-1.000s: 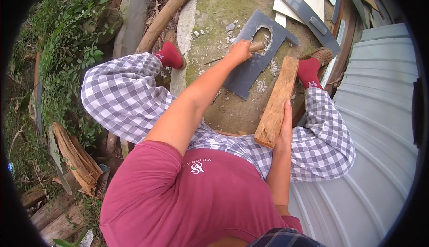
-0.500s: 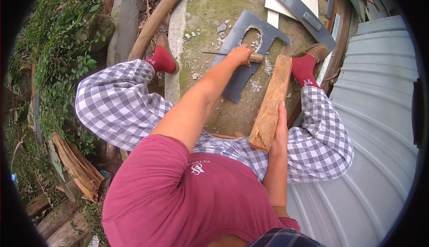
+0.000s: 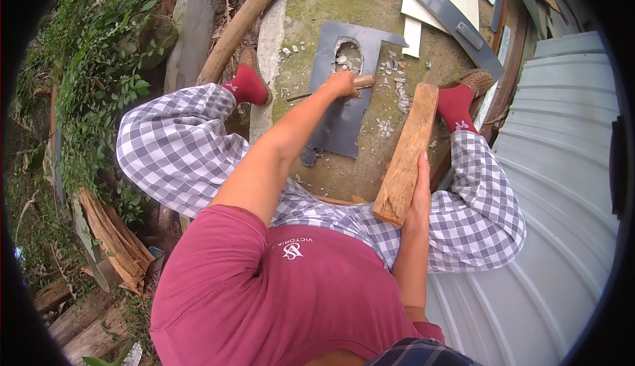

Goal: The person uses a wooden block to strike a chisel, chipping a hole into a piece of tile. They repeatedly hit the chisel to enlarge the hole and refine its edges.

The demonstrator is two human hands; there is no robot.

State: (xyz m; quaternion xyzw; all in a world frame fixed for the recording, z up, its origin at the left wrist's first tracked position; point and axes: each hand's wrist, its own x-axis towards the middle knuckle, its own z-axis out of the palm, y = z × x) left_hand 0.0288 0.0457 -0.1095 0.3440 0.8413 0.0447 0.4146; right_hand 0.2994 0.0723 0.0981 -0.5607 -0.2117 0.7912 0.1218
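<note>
My left hand (image 3: 342, 85) is closed around a tool with a pale wooden handle (image 3: 364, 81) and a thin dark metal shaft pointing left; its exact kind does not show. The hand sits over a grey sheet (image 3: 337, 124), just below a ragged hole broken through it. The sheet lies on the mossy concrete between my feet, with a short arm sticking out at its upper right. In my right hand (image 3: 419, 190) is a thick wooden block (image 3: 407, 154), gripped along its lower right side and tilted, its far end near my right foot.
Grey crumbs and broken bits (image 3: 400, 91) lie about the sheet. A curved grey strip (image 3: 446, 12) and white boards (image 3: 411, 35) rest at the upper right. Corrugated metal (image 3: 549, 134) runs down the right side, and a wooden pole (image 3: 245, 18) and green plants line the left.
The grey sheet has turned and shifted to the left, closer to upright in view. My left hand with the tool has moved left and slightly down. The wooden block stays nearly where it was.
</note>
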